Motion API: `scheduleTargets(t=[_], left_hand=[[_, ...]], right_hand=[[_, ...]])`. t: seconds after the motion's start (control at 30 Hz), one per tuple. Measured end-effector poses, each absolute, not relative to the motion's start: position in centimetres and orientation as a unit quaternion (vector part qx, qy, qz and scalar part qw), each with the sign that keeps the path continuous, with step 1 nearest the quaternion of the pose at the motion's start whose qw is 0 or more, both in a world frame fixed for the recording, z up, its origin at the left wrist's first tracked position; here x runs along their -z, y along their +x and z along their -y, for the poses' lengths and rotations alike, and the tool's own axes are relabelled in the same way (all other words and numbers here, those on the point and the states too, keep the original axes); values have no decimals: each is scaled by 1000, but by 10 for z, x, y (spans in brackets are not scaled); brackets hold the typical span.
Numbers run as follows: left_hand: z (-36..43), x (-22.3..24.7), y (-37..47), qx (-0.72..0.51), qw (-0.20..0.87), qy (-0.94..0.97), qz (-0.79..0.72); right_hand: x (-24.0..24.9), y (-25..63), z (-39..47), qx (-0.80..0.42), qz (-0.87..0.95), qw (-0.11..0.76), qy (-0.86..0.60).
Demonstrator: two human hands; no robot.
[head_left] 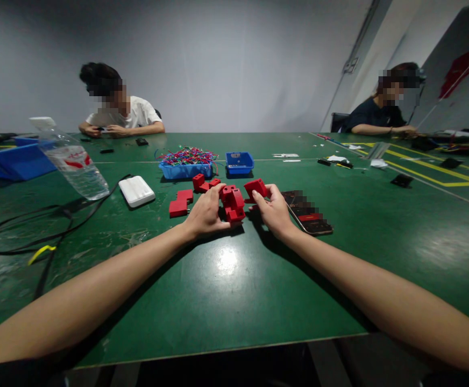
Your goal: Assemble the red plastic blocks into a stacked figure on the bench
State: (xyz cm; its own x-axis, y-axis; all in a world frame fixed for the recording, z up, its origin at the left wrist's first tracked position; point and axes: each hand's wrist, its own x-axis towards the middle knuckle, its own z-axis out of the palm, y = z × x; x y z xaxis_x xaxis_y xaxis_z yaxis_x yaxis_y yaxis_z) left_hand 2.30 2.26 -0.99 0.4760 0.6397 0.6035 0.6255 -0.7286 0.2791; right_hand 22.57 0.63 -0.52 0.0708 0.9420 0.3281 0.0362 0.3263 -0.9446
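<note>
Just left of the middle, my left hand is closed around a red block assembly, a chunky piece with notches and small holes. My right hand pinches a separate red block between thumb and fingers, a short gap to the right of the assembly. Behind my left hand lie more red blocks: a stepped red piece with small pins at its side, and another red piece farther back, partly hidden by my fingers. Beside my right hand a dark phone lies on the table.
A blue tray of coloured wires and a small blue bin stand behind the blocks. To the left are a white power bank, a tilted water bottle and a black cable. Two people sit across the green table.
</note>
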Motion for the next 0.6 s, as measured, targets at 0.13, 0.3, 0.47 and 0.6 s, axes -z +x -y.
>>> scheduleTargets(t=[0.13, 0.3, 0.47, 0.6], left_hand=[[-22, 9, 24, -359, -38, 840, -406], [-19, 6, 25, -351, -60, 832, -425], [-18, 5, 25, -342, -72, 830, -434], [-19, 6, 24, -333, -70, 837, -429]], right_hand=[[5, 226, -6, -385, 564, 592, -427], [4, 226, 0, -322, 603, 589, -431], [0, 225, 6, -270, 634, 589, -422], [-2, 223, 10, -257, 637, 603, -405]])
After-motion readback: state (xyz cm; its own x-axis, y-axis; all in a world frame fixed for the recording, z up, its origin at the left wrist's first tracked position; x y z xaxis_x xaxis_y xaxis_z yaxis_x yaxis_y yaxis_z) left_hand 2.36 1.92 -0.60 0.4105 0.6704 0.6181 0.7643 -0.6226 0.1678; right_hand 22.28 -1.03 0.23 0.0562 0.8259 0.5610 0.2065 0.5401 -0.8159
